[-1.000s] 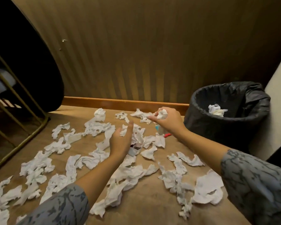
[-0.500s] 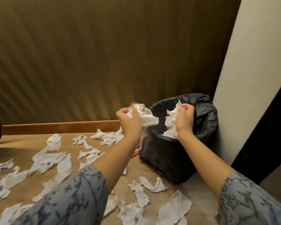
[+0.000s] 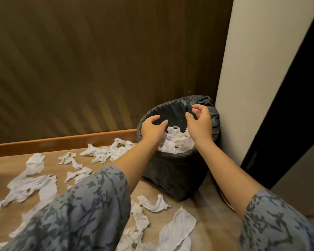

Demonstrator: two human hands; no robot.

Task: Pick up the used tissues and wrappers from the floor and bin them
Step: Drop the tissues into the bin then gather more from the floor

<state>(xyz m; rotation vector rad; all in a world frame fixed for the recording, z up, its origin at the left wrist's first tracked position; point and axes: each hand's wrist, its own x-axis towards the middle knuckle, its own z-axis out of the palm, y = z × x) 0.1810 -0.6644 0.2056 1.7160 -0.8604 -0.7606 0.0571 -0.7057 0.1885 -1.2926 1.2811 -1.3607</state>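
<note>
**A:** Where are the hands, and what do they hold?

**B:** Both hang over the mouth of the black-lined bin (image 3: 178, 171), which stands in the corner where the wood-panelled wall meets a pale wall. The left hand (image 3: 151, 128) and right hand (image 3: 199, 122) have fingers loosely spread and curved downward, holding nothing. White tissues in the bin (image 3: 178, 143) lie just beneath them.

**A:** And the litter left to collect?

**B:** The tissues on the floor (image 3: 34, 185) lie scattered down and to the left of the hands, across the brown floor (image 3: 212, 211). A band of them runs along the skirting board (image 3: 62, 142), another cluster sits just in front of the bin's base. No wrappers can be made out.

**A:** Which hand is nearer?

**B:** The left, I'd judge; most pieces lie on its side. The next reach probably goes back, down and leftward.
</note>
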